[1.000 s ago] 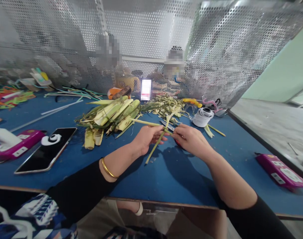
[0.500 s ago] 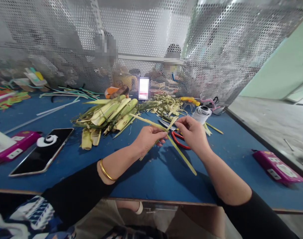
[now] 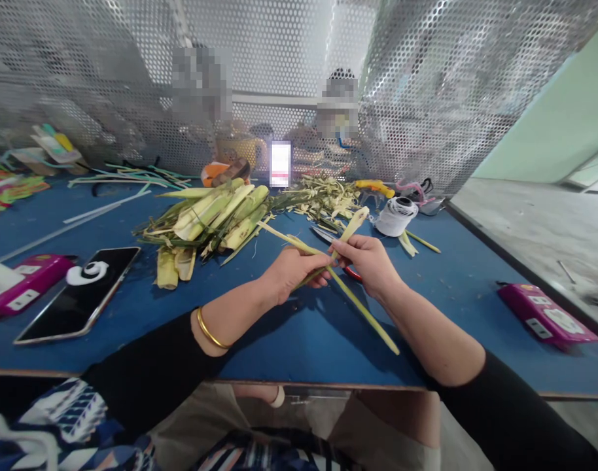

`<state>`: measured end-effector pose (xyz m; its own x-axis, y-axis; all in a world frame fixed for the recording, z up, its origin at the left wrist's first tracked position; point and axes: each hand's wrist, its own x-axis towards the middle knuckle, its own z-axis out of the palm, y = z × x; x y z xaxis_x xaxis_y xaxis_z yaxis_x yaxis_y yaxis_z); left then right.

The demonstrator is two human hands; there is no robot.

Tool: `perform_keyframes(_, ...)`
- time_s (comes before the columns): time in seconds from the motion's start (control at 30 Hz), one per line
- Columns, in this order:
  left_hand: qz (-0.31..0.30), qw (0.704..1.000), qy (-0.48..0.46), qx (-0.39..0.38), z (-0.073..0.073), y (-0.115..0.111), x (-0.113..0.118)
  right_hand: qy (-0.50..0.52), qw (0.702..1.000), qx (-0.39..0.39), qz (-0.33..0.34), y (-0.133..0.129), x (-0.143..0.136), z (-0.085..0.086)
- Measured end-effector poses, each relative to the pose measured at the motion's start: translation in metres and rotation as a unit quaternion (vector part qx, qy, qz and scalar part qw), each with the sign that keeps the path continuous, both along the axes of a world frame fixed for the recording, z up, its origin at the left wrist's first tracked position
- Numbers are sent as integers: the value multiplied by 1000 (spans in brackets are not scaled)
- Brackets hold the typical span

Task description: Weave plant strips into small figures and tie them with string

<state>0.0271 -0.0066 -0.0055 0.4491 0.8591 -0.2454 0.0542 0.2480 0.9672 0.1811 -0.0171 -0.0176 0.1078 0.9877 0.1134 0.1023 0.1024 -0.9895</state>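
Long pale-green plant strips (image 3: pixel 362 309), which look like corn husk or leaf, cross each other between my hands. My left hand (image 3: pixel 299 269) pinches them at the crossing, thumb on top. My right hand (image 3: pixel 365 258) is closed on the strip that points up and away (image 3: pixel 354 224), close to the same crossing. Scissors with red handles (image 3: pixel 352 273) lie on the table behind my fingers, partly hidden by my right hand. To the left of my hands lies a pile of green husks and leaves (image 3: pixel 215 219).
A roll of white string (image 3: pixel 396 216) stands beyond my right hand. Shredded plant scraps (image 3: pixel 323 196) lie at the back, near a yellow-handled tool (image 3: pixel 374 188). On the left are a phone (image 3: pixel 83 294) and a purple power strip (image 3: pixel 29 281); another purple one (image 3: pixel 547 315) lies right. Perforated metal sheet (image 3: pixel 289 59) closes the back.
My right hand has moved left and down toward the crossing and now grips the upper strip, which shows longer and wider. The view has shifted slightly.
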Motion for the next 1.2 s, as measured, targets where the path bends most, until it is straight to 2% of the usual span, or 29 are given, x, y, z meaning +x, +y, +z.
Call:
perform_keyframes(0.2,4,1000,-19,6,1,-1,2,-4,996,26,-84,-1,-5,-4)
perform_keyframes(0.33,2,999,-33,2,0,-1,1,-13,994,39,-105,-2,-7,-4)
perform_keyframes(0.6,2,999,-19,-43,0,-5,2,-42,996,38,-69,-1,-7,1)
perform_keyframes(0.8,10,1000,1,23,-1,-8,5,-19,997,23,-72,1,-5,-4)
perform_keyframes(0.93,-4,1000,-15,21,-5,-6,4,-11,1000,-4,-26,5,1,-3)
perform_keyframes(1.0,-6,999,-40,-2,-7,-3,2,-41,999,-18,-14,7,6,2)
perform_keyframes(1.07,-12,998,-60,-25,-8,0,0,-120,992,3,-47,6,13,8)
perform_keyframes(1.13,-12,997,-66,-37,-8,3,-2,-225,969,47,-90,2,17,15)
perform_keyframes(1.2,2,997,-61,-43,-7,5,-3,-297,947,78,-91,-3,18,20)
